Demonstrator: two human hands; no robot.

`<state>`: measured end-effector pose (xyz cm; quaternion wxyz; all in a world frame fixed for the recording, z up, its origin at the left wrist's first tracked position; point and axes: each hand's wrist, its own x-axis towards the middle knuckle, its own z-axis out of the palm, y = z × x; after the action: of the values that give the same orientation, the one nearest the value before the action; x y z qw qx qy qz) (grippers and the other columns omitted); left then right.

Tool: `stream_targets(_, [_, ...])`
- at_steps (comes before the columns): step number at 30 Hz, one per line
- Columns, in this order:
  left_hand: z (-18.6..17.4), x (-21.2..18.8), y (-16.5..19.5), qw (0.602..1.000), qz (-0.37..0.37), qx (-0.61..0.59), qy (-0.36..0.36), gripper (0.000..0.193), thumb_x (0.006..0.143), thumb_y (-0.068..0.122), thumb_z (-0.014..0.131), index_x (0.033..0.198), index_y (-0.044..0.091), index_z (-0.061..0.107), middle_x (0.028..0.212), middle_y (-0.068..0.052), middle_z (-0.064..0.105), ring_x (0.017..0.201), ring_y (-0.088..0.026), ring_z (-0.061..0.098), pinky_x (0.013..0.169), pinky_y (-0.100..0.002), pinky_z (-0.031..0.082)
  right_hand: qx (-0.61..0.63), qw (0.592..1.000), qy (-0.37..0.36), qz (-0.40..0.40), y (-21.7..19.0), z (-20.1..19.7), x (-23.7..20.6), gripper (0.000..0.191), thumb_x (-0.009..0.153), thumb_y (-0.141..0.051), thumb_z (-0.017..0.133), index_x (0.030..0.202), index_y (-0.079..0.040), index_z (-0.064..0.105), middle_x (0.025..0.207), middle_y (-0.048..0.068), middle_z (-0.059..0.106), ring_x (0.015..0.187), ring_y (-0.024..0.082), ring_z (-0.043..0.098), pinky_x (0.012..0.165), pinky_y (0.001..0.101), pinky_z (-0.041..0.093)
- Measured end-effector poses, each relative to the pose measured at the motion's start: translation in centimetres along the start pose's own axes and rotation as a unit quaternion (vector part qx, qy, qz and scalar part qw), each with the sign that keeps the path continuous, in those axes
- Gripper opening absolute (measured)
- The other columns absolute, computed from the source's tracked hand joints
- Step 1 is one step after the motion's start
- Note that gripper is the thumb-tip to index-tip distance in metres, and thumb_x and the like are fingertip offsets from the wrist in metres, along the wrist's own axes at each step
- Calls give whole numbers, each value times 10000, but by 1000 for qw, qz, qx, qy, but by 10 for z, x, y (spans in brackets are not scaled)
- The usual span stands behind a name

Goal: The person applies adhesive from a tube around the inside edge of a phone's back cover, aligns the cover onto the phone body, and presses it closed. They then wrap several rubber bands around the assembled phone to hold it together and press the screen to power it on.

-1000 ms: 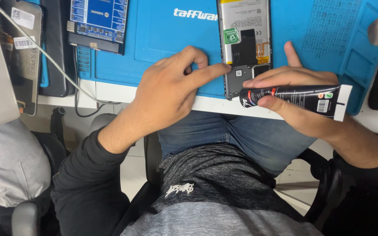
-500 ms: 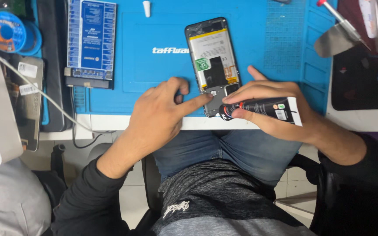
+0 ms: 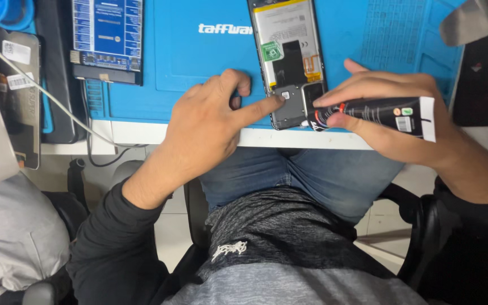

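A black glue tube (image 3: 377, 114) with a white end and small green and white labels lies in the right hand (image 3: 391, 121) at the blue mat's (image 3: 199, 73) front edge, beside an opened phone (image 3: 290, 59) bearing 1 green sticker (image 3: 270, 51), while a blue rectangular board (image 3: 107, 36) sits at the mat's left edge and 2 white barcode labels (image 3: 17, 66) mark the dark device (image 3: 12, 96) further left.

The opened phone (image 3: 290, 62) lies on the work mat (image 3: 199, 68), near the table's front edge. The left hand (image 3: 210, 127) rests at the phone's 8 o'clock, forefinger touching its lower end. The right hand (image 3: 391, 113), at 4 o'clock, holds the glue tube (image 3: 377, 113), nozzle at the phone's lower corner. The circuit board (image 3: 107, 36) lies at 9 o'clock, well apart.
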<state>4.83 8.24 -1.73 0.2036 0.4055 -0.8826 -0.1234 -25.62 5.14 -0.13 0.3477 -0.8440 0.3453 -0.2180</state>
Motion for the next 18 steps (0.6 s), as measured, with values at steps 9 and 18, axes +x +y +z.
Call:
stream_targets(9, [0, 1, 0, 1000, 6, -2, -4, 590, 825, -5, 664, 1338, 282, 704, 1102, -31, 528, 904, -185, 554, 746, -344, 466, -17, 1000, -5, -1, 5, -6, -4, 189, 890, -131, 785, 1049, -37, 745, 1044, 99, 768, 901, 184, 764, 1142, 470, 490])
stream_targets(18, [0, 2, 0, 1000, -7, -12, -15, 600, 818, -1, 663, 1334, 301, 710, 1102, -38, 522, 887, -187, 557, 736, -337, 472, -29, 1000, 0, -6, 11, -15, -8, 153, 895, -116, 776, 1006, -17, 740, 1032, 107, 762, 887, 189, 760, 1092, 446, 540])
